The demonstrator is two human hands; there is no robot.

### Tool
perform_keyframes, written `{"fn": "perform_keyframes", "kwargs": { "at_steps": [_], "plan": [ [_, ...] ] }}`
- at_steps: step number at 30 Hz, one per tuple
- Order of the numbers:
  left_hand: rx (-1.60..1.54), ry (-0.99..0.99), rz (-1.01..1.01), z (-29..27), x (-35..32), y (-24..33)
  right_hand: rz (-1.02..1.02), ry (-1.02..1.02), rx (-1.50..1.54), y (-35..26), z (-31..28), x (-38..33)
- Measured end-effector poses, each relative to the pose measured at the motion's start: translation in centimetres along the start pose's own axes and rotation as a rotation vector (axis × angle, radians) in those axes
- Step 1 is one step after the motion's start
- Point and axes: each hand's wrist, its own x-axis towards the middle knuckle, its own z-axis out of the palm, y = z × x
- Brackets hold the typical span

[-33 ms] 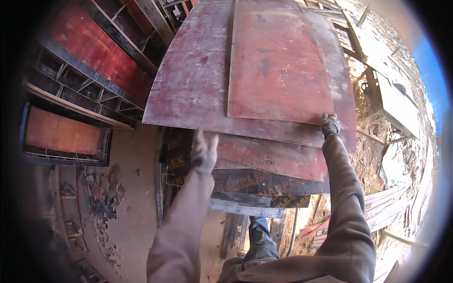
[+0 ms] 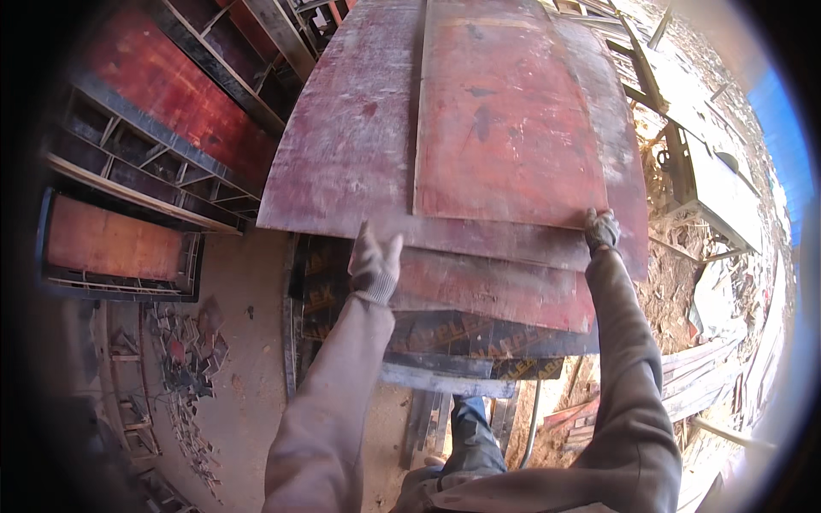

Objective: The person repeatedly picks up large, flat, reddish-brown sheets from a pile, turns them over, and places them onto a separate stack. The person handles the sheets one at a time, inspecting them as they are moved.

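We see the narrow red plywood panel (image 2: 505, 128) lying on the wide red panel (image 2: 342, 145), right of its middle, its near edge set back so that a strip of the wide one shows. A lower red panel (image 2: 505, 289) juts out beneath, then black printed boards (image 2: 449, 329): three red panels, and at least two black boards by our count. Our gloved right hand (image 2: 602, 229) curls at the narrow panel's near right corner (whether it grips, we cannot tell). Our gloved left hand (image 2: 375, 261) is empty, thumb and fingers spread, by the wide panel's near edge. Faces are flat, scuffed and chalky. Left of the stack, brown floor (image 2: 248, 368) gives room before one dark-framed orange panel (image 2: 115, 238) and a heap of scraps (image 2: 188, 342).
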Motion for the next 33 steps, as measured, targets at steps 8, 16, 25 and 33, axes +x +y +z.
{"fn": "perform_keyframes", "kwargs": {
  "at_steps": [8,16,25,33],
  "plan": [
    [0.027,-0.026,-0.107,11.5,9.9,-0.8,0.099,0.07,0.131,-0.7,-3.3,-2.3],
    [-0.469,-0.039,-0.156,2.8,8.1,-8.3,0.196,-0.192,0.654,-0.8,-8.0,-16.1],
    [-1.051,0.371,-0.631,-16.6,-19.7,-14.4,0.279,-0.854,1.06,5.0,-11.9,-53.2],
    [-1.559,-0.232,-0.97,-17.4,-44.6,-14.7,0.302,-1.152,1.19,-1.5,-12.3,-78.9]
  ]
}}
